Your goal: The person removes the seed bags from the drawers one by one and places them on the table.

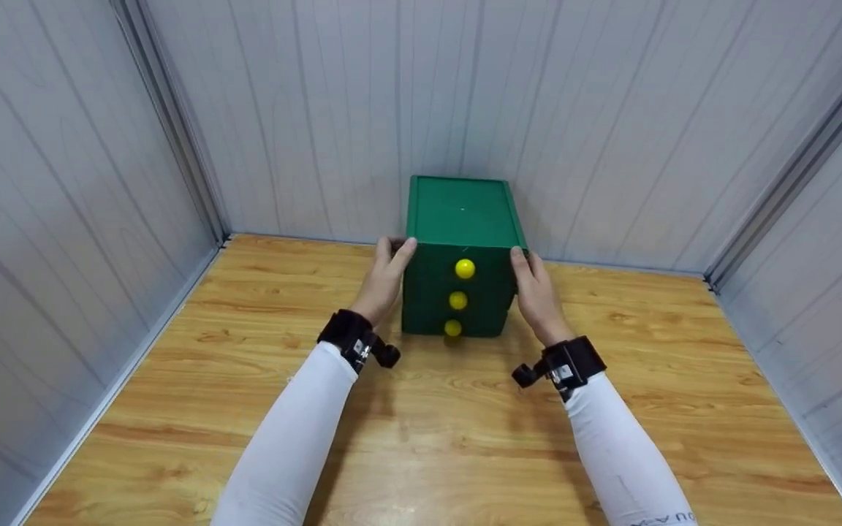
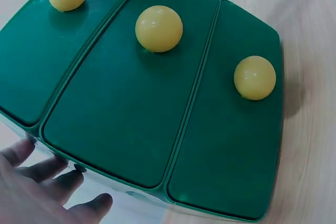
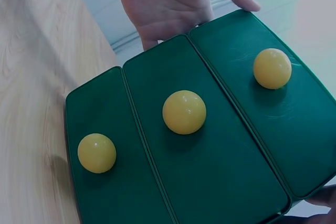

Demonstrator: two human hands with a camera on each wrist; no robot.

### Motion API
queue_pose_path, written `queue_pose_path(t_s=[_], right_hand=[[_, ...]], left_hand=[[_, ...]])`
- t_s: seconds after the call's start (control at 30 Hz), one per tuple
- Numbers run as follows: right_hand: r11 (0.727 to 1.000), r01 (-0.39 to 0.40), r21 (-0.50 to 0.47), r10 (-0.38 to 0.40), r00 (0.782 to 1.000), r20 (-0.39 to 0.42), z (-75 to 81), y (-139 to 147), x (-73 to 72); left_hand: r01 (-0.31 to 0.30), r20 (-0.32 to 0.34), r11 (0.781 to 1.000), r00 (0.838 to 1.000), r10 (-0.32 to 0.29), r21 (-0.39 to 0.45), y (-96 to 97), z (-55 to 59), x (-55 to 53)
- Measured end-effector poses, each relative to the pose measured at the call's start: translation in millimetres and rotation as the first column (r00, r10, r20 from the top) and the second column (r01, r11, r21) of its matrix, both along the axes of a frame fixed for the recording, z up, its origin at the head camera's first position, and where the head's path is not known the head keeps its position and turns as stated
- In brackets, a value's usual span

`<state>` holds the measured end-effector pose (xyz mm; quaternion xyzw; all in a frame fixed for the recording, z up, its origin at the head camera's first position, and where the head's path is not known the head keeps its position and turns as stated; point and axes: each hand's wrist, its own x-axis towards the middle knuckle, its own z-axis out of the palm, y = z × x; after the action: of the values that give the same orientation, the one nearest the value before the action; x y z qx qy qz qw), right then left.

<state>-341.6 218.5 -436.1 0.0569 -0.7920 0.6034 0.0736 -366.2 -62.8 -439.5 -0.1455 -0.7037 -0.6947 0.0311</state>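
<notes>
With grips wide, the left hand [image 1: 383, 283] and right hand [image 1: 538, 298] touch the green drawer cabinet's [image 1: 459, 230] opposite sides.

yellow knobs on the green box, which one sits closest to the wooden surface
The bottom knob, lowest of the three on the green box, sits nearest the wooden surface; the middle knob and top knob are higher up.

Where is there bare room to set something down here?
Bare wooden surface lies between left sleeve and left wall, between right sleeve and right wall, and between the sleeves, before the green cabinet. It is crowded at the cabinet's front sides, where the left hand and right hand touch it.
</notes>
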Motion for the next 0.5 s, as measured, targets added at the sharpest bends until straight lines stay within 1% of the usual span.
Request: queue_pose_path(t_s=[0.17,0.23,0.4,0.5], right_hand=[[1.000,0.019,-0.007,-0.019,1.000,0.010,-2.9,8,2.6],[1.000,0.026,-0.013,-0.026,1.000,0.009,-4.3,10,3.3],[0.999,0.050,-0.012,-0.050,0.998,-0.025,-7.1,14,3.8],[0.999,0.050,-0.013,-0.051,0.998,-0.038,-8.5,16,3.3]], left_hand=[[0.010,0.002,0.999,1.000,-0.010,-0.031,9.0,-3.0,-0.9],[0.012,0.015,0.999,1.000,-0.011,-0.047,11.3,-4.2,-0.6],[0.023,0.043,0.997,0.999,-0.019,-0.078,15.9,-6.6,-2.3],[0.016,0.059,0.997,0.998,-0.012,-0.069,17.8,-7.3,-4.5]])
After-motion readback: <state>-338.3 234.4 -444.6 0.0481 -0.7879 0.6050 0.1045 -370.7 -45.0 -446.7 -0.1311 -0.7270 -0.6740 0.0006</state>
